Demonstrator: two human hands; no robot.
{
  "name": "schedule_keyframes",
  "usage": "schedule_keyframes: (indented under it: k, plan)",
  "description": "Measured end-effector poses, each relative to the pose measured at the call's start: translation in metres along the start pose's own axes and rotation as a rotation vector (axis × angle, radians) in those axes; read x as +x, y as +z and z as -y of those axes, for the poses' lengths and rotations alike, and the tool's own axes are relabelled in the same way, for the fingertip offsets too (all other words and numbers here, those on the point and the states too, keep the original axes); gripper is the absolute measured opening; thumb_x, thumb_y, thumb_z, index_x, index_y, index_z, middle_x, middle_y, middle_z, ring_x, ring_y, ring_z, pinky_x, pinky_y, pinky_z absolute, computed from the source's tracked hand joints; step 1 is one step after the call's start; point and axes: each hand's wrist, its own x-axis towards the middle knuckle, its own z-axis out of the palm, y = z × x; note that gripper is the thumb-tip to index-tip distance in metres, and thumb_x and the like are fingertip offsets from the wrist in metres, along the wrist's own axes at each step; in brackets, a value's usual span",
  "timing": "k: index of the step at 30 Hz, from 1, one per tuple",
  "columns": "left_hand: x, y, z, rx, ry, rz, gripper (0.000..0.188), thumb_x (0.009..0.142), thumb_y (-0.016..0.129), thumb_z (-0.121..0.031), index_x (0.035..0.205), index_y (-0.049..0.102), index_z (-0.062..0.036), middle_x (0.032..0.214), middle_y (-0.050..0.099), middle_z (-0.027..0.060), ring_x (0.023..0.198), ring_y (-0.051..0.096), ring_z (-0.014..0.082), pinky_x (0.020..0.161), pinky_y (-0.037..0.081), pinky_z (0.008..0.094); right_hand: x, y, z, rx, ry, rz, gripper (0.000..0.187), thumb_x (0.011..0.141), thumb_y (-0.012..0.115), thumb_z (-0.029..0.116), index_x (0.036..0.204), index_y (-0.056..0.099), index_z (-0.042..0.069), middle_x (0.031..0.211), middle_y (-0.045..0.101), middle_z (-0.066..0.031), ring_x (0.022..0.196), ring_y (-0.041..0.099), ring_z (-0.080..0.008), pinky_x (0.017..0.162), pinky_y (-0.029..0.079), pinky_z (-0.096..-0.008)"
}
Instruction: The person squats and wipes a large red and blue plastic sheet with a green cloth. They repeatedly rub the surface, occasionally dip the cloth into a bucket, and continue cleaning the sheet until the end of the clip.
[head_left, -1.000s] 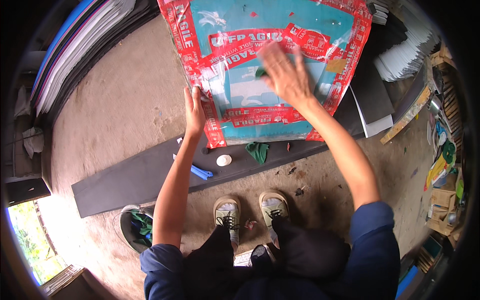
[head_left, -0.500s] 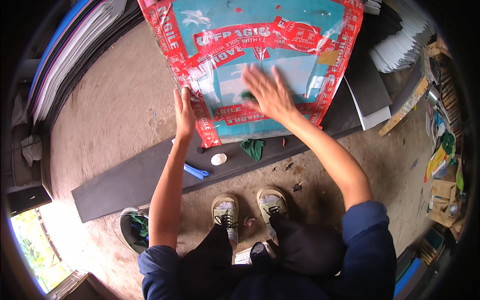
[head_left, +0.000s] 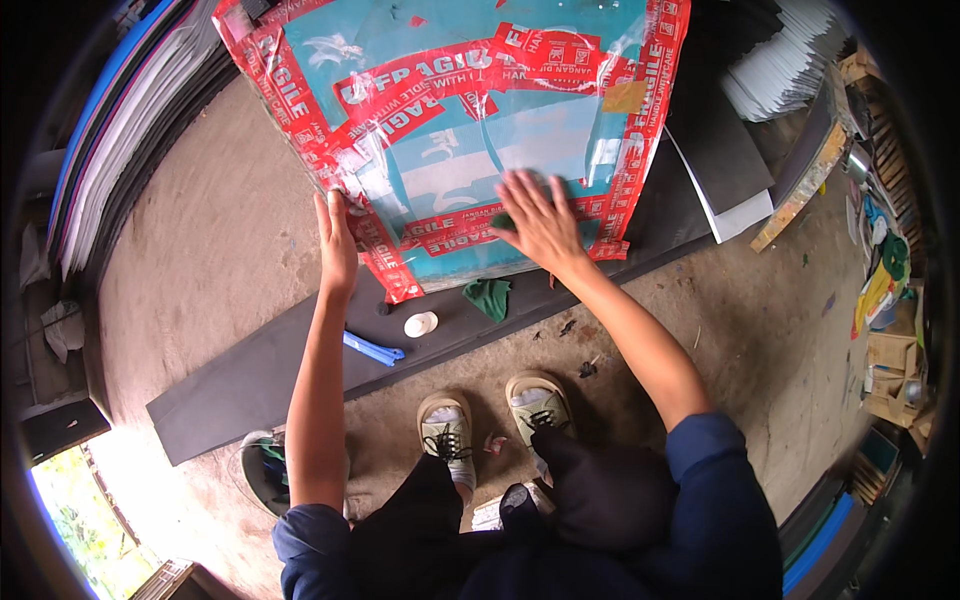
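Note:
A teal screen-printing frame [head_left: 490, 250], edged and patched with red tape, leans up in front of me. My left hand [head_left: 338, 245] grips its left edge near the lower corner. Against the lower middle of the teal face lies my right hand [head_left: 545, 225], fingers spread, pressing a dark green cloth [head_left: 502, 221] that shows beside the thumb. Most of that cloth is hidden by the palm. Just below the frame, a second green cloth [head_left: 487, 298], a small white bottle [head_left: 421, 324] and a blue plastic tool [head_left: 373, 348] lie on a black sheet [head_left: 235, 390].
A bucket [head_left: 262, 470] with green cloth inside stands by my left forearm. Stacked sheets [head_left: 130, 140] curve along the left, and another white stack [head_left: 785, 65] sits at the upper right. Black and white sheets [head_left: 725, 170] lie right of the frame. My shoes [head_left: 445, 430] stand on concrete.
The view has shifted, so the frame appears farther left. My right hand has slid down the teal face with the green cloth. The left hand keeps its hold on the edge.

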Motion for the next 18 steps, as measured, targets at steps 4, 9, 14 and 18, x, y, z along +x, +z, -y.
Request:
schedule_keyframes:
  k: [4,9,14,18]
  plan:
    - [-0.004,-0.009,0.004,0.056,0.002,-0.06,0.075,0.095,0.037,-0.045,0.141,0.002,0.0028,0.139,0.031,0.0134,0.127,0.03,0.0166,0.104,0.024,0.0289,0.024,-0.008,-0.006,0.12,0.286,-0.161,0.081,0.087,0.029,0.062,0.141,0.016,0.003,0.149,0.011,-0.0156,0.138,0.011,-0.0291,0.107,-0.001,-0.0576]
    - [-0.019,0.015,-0.029,0.096,-0.027,-0.039,0.075,0.095,0.035,-0.046,0.141,0.001,0.003,0.136,0.034,0.013,0.125,0.032,0.0165,0.103,0.025,0.0279,0.091,-0.027,0.023,0.14,0.251,-0.189,0.083,0.086,0.037,0.058,0.141,0.014,0.002,0.148,0.01,-0.0186,0.137,0.008,-0.0326,0.103,0.001,-0.0644]
    - [-0.016,0.009,-0.034,0.093,-0.071,-0.01,0.074,0.095,0.036,-0.046,0.141,0.004,0.0022,0.128,0.041,0.0106,0.114,0.041,0.0155,0.097,0.032,0.0279,0.002,0.004,0.03,0.063,-0.032,0.031,0.076,0.085,0.044,0.053,0.142,0.019,0.009,0.149,0.014,-0.0091,0.138,0.009,-0.0235,0.108,0.007,-0.0542]
    - [-0.018,0.008,-0.039,0.165,-0.098,-0.004,0.073,0.095,0.037,-0.046,0.141,0.005,0.0014,0.111,0.05,0.0072,0.094,0.049,0.0112,0.079,0.042,0.0239,0.005,-0.009,0.001,0.128,0.263,-0.099,0.076,0.085,0.049,0.043,0.142,0.015,0.005,0.146,0.014,-0.022,0.136,0.011,-0.0364,0.107,0.007,-0.0569]
